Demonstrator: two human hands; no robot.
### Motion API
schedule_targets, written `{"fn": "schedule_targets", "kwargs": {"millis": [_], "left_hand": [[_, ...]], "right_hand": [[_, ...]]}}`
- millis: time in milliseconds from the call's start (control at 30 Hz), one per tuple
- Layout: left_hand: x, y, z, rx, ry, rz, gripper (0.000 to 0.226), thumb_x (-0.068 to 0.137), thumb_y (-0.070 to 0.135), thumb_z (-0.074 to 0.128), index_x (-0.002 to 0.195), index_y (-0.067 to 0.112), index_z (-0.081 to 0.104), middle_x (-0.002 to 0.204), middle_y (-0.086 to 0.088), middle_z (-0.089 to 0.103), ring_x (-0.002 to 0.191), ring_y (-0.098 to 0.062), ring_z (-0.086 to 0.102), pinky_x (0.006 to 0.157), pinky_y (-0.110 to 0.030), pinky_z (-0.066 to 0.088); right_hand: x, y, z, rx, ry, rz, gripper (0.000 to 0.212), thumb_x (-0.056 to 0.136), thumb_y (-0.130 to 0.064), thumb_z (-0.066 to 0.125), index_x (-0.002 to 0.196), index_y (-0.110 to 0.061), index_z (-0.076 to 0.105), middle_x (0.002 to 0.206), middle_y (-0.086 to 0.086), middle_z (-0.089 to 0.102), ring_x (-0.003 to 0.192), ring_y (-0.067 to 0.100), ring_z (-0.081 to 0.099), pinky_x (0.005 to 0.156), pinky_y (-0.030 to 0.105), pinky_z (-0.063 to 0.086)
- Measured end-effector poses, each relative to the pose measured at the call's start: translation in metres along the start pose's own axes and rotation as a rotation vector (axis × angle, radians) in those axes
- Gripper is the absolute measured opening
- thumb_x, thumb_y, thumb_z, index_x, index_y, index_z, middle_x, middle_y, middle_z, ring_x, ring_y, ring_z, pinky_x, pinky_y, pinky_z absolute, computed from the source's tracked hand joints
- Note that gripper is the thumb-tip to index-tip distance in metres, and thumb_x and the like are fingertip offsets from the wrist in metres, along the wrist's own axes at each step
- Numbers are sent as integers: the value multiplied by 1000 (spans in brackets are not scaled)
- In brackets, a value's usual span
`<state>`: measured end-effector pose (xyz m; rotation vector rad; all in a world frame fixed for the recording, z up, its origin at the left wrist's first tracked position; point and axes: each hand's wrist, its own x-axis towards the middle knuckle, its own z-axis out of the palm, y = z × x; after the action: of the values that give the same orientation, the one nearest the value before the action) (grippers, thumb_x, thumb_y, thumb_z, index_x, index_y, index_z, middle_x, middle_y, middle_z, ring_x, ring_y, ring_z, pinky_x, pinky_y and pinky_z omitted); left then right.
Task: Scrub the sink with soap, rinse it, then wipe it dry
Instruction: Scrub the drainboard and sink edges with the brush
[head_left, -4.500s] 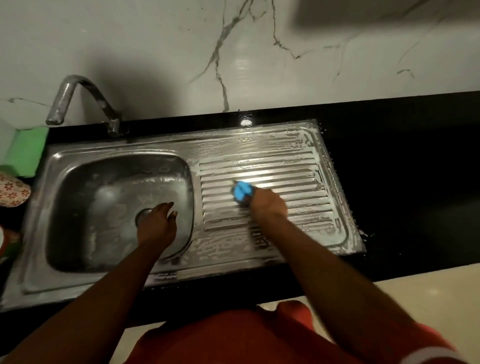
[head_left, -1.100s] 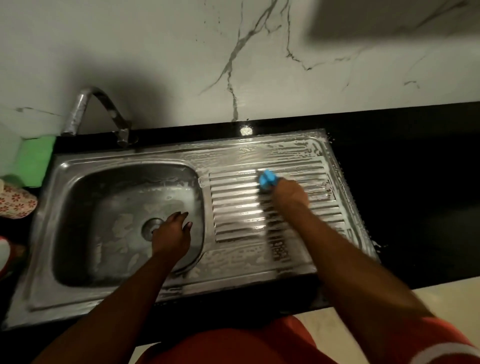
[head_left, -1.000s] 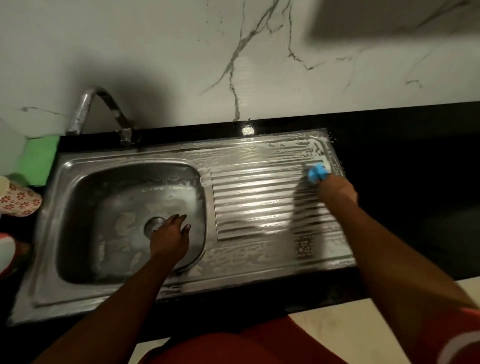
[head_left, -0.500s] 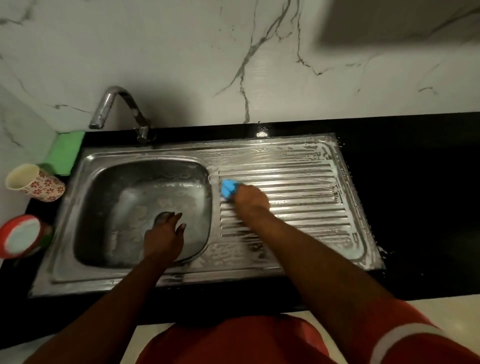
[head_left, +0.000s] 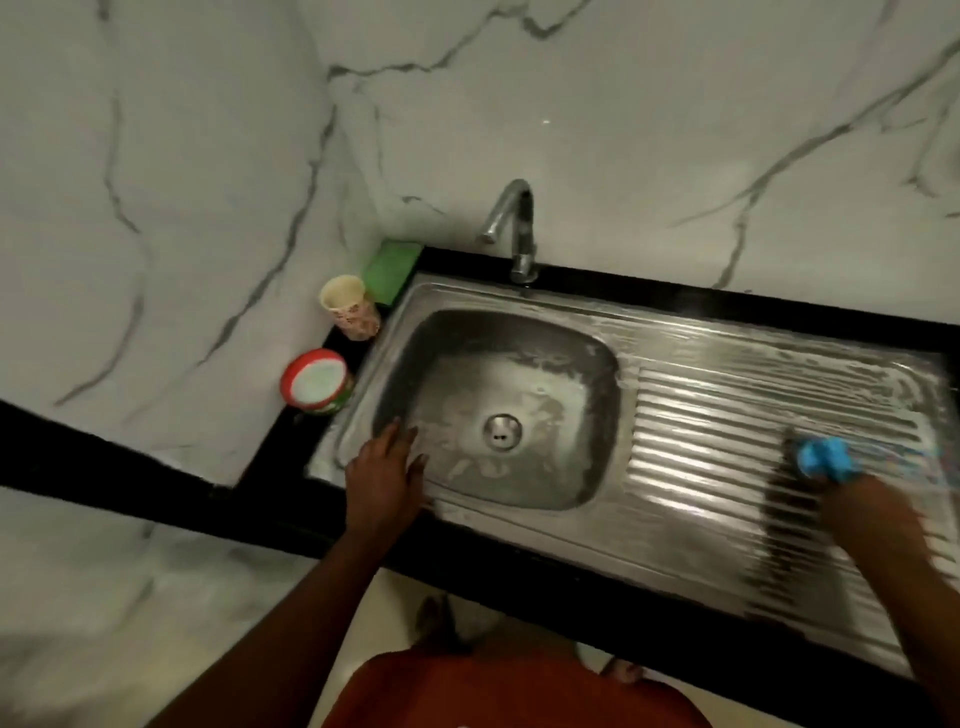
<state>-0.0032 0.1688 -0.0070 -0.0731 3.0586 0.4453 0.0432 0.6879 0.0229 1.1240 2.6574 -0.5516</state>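
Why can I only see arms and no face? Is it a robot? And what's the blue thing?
No robot, just a person. The camera sits on their head and looks down, so you see two arms and no face. The left hand rests flat on the edge of the metal sink. The right hand grips a blue scrubber on the sink's ribbed, soapy side; it looks blurry. The tap stands at the back. Left of the sink, on the black counter, are a flowered cup, a red-rimmed tub and a green sponge.
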Motion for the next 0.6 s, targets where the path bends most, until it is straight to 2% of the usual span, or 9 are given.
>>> {"fn": "schedule_targets", "kwargs": {"millis": [67, 133, 200, 267, 333, 433, 500, 600], "left_hand": [[4, -31, -10, -13, 40, -16, 49, 99, 34, 61, 145, 15, 60, 155, -14, 51, 136, -39, 52, 106, -51, 46], [8, -58, -19, -11, 72, -27, 51, 99, 33, 65, 148, 19, 57, 158, -11, 48, 142, -36, 46, 107, -52, 44], [16, -89, -29, -9, 96, -9, 53, 101, 36, 62, 151, 20, 54, 160, -8, 46, 145, -33, 43, 108, -51, 42], [27, -119, -38, 7, 107, 27, 53, 102, 38, 60, 152, 19, 53, 161, -5, 45, 146, -31, 42, 108, -49, 42], [38, -142, -46, 34, 99, 43, 54, 102, 37, 60, 152, 19, 52, 162, -5, 44, 146, -32, 43, 108, -51, 40], [49, -162, -57, 85, 41, 56, 58, 103, 37, 55, 157, 20, 45, 166, -3, 39, 150, -29, 39, 111, -50, 36], [54, -170, -60, 135, -20, 72, 61, 104, 42, 46, 162, 22, 36, 169, 0, 32, 154, -25, 32, 114, -47, 33], [56, -178, -60, 169, -62, 81, 62, 104, 44, 40, 163, 27, 30, 170, 2, 29, 155, -24, 27, 117, -46, 31]], "right_hand": [[-10, -38, 40, -39, -23, -13, 28, 99, -22, 59, 106, 4, 66, 101, 35, 66, 95, 48, 65, 75, 44, 48], [-30, -93, 67, -58, -54, -99, 26, 97, -24, 60, 105, 0, 65, 98, 31, 67, 92, 46, 66, 73, 41, 48], [-49, -148, 91, -69, -75, -211, 37, 97, -40, 60, 105, -5, 65, 98, 28, 68, 92, 45, 66, 72, 40, 48], [-73, -208, 108, -25, -35, -309, 46, 98, -48, 55, 113, -5, 64, 101, 30, 68, 93, 46, 66, 77, 45, 52], [-106, -268, 128, 46, 19, -486, 49, 100, -48, 53, 120, -4, 61, 102, 30, 69, 94, 47, 66, 80, 47, 52], [-162, -365, 155, 99, -55, -674, 46, 97, -55, 55, 119, -15, 53, 93, 21, 70, 87, 42, 67, 68, 40, 46], [-191, -419, 170, 80, -91, -835, 44, 95, -56, 57, 123, -23, 47, 90, 14, 70, 82, 38, 67, 62, 36, 43], [-219, -478, 191, -41, -103, -1048, 44, 94, -48, 56, 130, -29, 39, 98, 13, 71, 85, 38, 68, 63, 37, 46]]}}
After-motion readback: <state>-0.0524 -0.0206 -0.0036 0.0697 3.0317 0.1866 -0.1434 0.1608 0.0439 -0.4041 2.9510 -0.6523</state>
